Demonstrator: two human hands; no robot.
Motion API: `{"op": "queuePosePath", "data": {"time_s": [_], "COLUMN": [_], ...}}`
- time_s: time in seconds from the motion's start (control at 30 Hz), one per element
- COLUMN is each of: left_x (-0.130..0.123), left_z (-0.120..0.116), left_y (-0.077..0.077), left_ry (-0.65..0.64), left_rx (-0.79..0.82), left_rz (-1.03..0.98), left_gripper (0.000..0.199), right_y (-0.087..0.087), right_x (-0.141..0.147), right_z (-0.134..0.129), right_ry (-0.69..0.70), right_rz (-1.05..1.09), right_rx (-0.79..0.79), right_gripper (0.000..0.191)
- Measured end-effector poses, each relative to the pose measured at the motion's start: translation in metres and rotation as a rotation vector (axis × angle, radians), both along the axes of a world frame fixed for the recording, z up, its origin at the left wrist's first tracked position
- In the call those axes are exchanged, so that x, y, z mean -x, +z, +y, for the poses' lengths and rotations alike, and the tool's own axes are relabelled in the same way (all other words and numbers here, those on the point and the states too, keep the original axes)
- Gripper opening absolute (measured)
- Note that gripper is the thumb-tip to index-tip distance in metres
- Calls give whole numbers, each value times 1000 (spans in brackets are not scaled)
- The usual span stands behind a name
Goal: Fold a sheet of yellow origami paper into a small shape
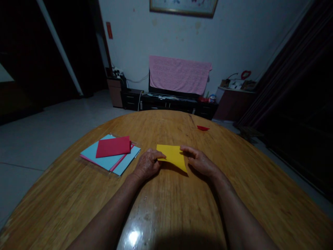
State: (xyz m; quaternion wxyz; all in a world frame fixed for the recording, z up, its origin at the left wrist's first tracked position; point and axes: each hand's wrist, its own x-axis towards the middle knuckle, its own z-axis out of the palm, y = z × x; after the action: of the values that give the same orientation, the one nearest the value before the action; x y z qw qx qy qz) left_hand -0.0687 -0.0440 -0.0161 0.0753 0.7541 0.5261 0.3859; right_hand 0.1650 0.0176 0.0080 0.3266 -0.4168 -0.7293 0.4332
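A sheet of yellow paper (172,154) is held a little above the wooden table, its near edge lifted and curved. My left hand (148,163) pinches its left side, thumb on top and the other fingers underneath. At the right side, my right hand (200,161) has its fingertips against the far right corner, with the thumb apart from the fingers. The near right corner of the paper hangs free beside that thumb. Whether the sheet is folded I cannot tell.
Left on the round table (166,205) lies a clear packet of light blue paper (122,166), with folded red paper (113,146) on top. A small red folded paper piece (203,128) sits near the far right edge. Beyond stands a low black cabinet (166,103).
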Motion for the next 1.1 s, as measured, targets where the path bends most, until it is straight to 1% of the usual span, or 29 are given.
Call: {"op": "queuePosePath", "data": {"time_s": [0.13,0.23,0.3,0.37,0.43,0.57,0.63,0.7,0.8,0.87,0.93,1.0,1.03,1.1], "left_x": [0,0,-1,-2,-3,-4,-4,-4,-5,-5,-4,-2,-1,1], "left_z": [-2,-2,-2,-2,-3,-4,-3,-1,2,3,2,0,-1,-3], "left_y": [-1,-1,0,3,7,10,9,7,6,6,9,11,13,17], "left_ry": [16,68,97,92,61,42,55,84,142,158,144,89,57,34], "left_rx": [-22,9,32,57,96,169,197,218,225,228,238,281,319,374], "left_rz": [-14,-43,-77,-121,-172,-254,-284,-311,-321,-310,-300,-302,-308,-339], "left_gripper": [24,21,19,19,21,24,24,24,23,23,22,23,23,22], "right_y": [-1,-1,0,2,5,10,14,19,25,26,24,21,19,17], "right_x": [0,1,2,3,3,-3,-7,-9,-7,-2,5,10,12,13], "right_z": [-5,-7,-8,-10,-12,-17,-19,-22,-25,-25,-23,-21,-21,-20], "right_ry": [95,134,136,134,117,6,-17,15,95,113,53,-10,-12,6], "right_rz": [-25,-56,-61,-52,-51,-24,56,134,176,168,142,68,35,-20], "right_rx": [-14,-67,-96,-91,-17,311,376,358,346,327,268,214,191,151], "right_gripper": [59,52,46,40,37,49,49,50,53,45,34,27,26,25]}}
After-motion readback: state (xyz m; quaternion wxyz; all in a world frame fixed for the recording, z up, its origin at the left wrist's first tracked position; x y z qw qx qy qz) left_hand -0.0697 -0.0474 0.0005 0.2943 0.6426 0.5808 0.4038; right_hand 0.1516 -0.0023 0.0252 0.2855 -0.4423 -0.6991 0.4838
